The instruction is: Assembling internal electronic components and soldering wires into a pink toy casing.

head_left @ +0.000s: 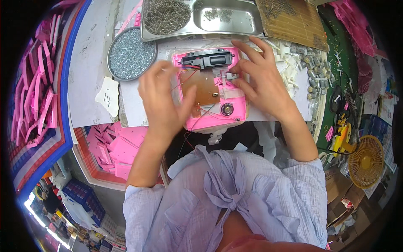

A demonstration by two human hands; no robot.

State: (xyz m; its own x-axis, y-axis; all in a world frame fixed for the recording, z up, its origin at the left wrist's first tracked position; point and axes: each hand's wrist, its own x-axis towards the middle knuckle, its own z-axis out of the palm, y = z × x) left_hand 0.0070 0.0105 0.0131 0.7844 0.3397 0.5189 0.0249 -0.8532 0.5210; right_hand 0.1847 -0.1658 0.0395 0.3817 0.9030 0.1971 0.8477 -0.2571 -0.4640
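Note:
A pink plastic housing (240,113) lies open in front of me, partly on clear plastic. In it sit a black mechanism (205,61), a brown circuit board (197,90), thin wires and a small round speaker (227,109). My right hand (264,80) is at the housing's right side, thumb and index finger closed on a small silver part (231,76); its other fingers are raised. My left hand (161,98) hovers at the left edge, slightly blurred, its thumb apart from the fingers and nothing seen in it.
A round dish of screws (132,53) stands left of the housing. Behind it is a steel tray (201,31) with small metal pieces. White parts (289,69) and silver motors (317,75) are heaped at right. A bin of pink panels (121,145) sits below left; a yellow fan (366,161) stands right.

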